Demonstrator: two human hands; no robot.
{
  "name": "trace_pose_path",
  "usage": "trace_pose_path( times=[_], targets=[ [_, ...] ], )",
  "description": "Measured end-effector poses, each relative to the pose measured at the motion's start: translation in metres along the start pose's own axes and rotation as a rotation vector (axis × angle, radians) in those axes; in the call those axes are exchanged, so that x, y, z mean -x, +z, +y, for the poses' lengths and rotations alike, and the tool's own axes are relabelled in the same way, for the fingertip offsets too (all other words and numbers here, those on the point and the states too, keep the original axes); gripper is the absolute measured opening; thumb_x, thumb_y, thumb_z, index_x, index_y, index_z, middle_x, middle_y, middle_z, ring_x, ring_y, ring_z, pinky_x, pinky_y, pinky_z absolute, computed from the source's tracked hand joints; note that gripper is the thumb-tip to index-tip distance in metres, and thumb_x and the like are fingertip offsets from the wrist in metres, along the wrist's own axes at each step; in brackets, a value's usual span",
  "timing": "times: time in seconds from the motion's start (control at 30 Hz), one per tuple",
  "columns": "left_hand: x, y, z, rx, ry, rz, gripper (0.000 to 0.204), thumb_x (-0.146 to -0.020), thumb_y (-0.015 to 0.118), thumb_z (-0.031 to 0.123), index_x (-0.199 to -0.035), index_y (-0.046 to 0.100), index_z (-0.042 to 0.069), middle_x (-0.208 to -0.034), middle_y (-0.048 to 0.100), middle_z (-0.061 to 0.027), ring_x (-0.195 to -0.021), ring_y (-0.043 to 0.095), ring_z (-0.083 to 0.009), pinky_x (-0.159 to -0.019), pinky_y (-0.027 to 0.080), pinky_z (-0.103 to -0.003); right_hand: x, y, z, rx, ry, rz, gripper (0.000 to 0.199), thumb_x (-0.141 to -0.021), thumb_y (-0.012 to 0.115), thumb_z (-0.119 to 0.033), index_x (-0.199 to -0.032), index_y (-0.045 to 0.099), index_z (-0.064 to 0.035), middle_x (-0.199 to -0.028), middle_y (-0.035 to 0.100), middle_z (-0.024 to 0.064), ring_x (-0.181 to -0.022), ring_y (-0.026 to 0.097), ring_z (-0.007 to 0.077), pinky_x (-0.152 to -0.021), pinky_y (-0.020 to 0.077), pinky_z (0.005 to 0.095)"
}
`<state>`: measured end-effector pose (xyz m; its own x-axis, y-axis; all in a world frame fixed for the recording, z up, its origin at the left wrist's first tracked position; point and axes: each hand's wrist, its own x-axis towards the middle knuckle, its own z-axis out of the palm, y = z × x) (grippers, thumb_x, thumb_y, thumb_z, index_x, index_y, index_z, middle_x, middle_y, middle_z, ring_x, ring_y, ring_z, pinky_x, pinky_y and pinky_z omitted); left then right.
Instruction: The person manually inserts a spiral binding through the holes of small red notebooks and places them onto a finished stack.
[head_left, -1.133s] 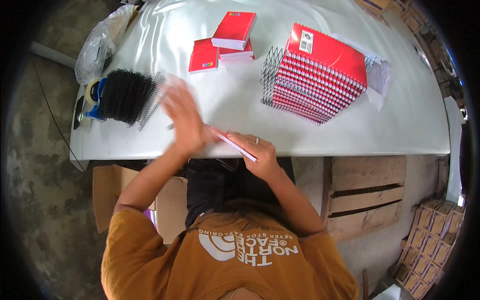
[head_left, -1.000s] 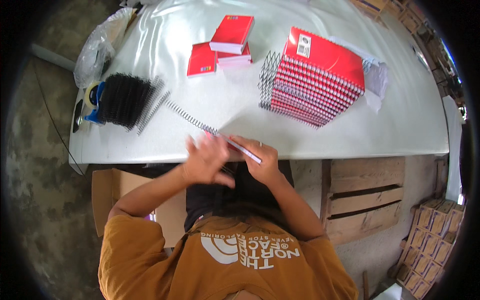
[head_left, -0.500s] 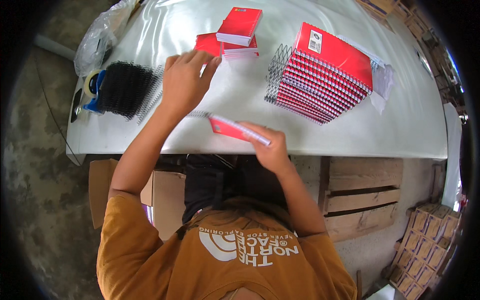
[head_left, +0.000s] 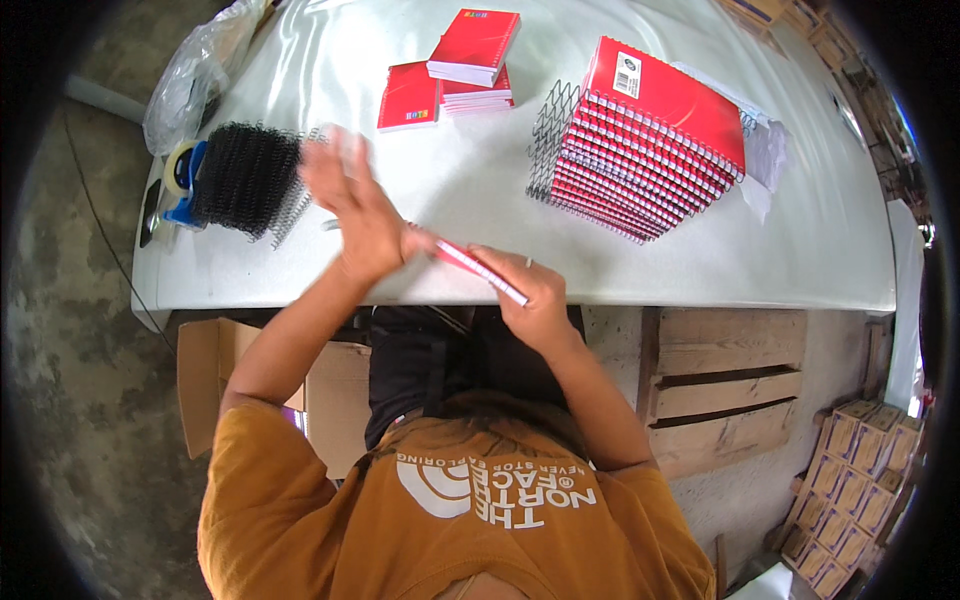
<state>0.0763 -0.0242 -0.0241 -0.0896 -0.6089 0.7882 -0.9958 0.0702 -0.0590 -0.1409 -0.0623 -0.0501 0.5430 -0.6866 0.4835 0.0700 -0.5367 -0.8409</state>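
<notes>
At the near edge of the table [head_left: 700, 270], the right hand [head_left: 535, 300] is gripping a thin red notebook [head_left: 478, 270] edge-on. The left hand [head_left: 360, 215] is lying open, fingers spread, its palm pressing the notebook's left end. A pile of black wire coils [head_left: 245, 178] is sitting near the left edge.

white table [head_left: 700, 250] | red notebook stack [head_left: 645, 150] | loose red notebooks [head_left: 450, 75] | black spiral coils [head_left: 245, 178]
</notes>
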Motion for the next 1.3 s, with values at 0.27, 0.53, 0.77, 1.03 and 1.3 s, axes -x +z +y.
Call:
trace_pose_path(
  times=[0.27, 0.53, 0.77, 1.03, 1.3],
  targets=[
    [0.018, -0.037, 0.019, -0.012, 0.103, -0.165, 0.113, -0.075, 0.036, 0.079, -0.136, 0.017, -0.014, -0.143, 0.006, -0.0366, -0.133, 0.001, -0.0527, -0.101, -0.006, -0.064, 0.011, 0.013, -0.005, -0.002, -0.098, -0.027, 0.041, -0.072, 0.057, 0.01, -0.111, 0.06, -0.0024, -0.1, 0.065, 0.0164, -0.087, 0.065, 0.0309, -0.075, 0.052, 0.0355],
    [0.045, -0.006, 0.019, 0.036, 0.276, 0.029, 0.114, -0.066, 0.036, 0.085, -0.139, 0.024, -0.001, -0.135, 0.028, -0.0373, -0.127, 0.015, -0.0575, -0.098, 0.009, -0.069, 0.011, 0.019, -0.003, -0.023, -0.154, -0.056, 0.047, -0.071, 0.059, 0.009, -0.116, 0.057, -0.003, -0.103, 0.064, 0.0167, -0.093, 0.063, 0.0318, -0.078, 0.0515, 0.0369],
    [0.054, -0.027, 0.048, 0.304, 0.515, -0.269, 0.106, -0.066, 0.051, 0.079, -0.128, 0.04, -0.007, -0.134, 0.023, -0.035, -0.119, 0.03, -0.0532, -0.09, 0.021, -0.073, 0.005, 0.016, -0.001, -0.106, -0.107, -0.012, 0.038, -0.077, 0.061, 0.001, -0.114, 0.056, -0.002, -0.102, 0.064, 0.0175, -0.092, 0.064, 0.0316, -0.076, 0.0521, 0.0365],
    [0.082, -0.019, 0.063, 0.567, 0.356, -0.458, 0.098, -0.071, 0.06, 0.06, -0.131, 0.031, -0.011, -0.131, 0.029, -0.0367, -0.124, 0.025, -0.0564, -0.097, 0.015, -0.067, -0.01, 0.019, 0.005, -0.161, 0.058, -0.014, 0.036, -0.076, 0.063, -0.003, -0.112, 0.057, -0.0051, -0.097, 0.065, 0.0172, -0.083, 0.064, 0.0334, -0.069, 0.0509, 0.0358],
    [-0.038, -0.051, 0.057, 0.485, 0.132, -0.531, 0.036, -0.064, 0.076, 0.017, -0.098, 0.064, 0.017, -0.087, 0.06, 0.0016, -0.084, 0.056, -0.0167, -0.08, 0.035, -0.034, -0.007, 0.02, 0.014, -0.099, 0.015, -0.045, 0.026, -0.076, 0.065, -0.005, -0.101, 0.062, -0.0052, -0.087, 0.067, 0.0125, -0.082, 0.064, 0.0297, -0.094, 0.0417, 0.0437]
  ],
)
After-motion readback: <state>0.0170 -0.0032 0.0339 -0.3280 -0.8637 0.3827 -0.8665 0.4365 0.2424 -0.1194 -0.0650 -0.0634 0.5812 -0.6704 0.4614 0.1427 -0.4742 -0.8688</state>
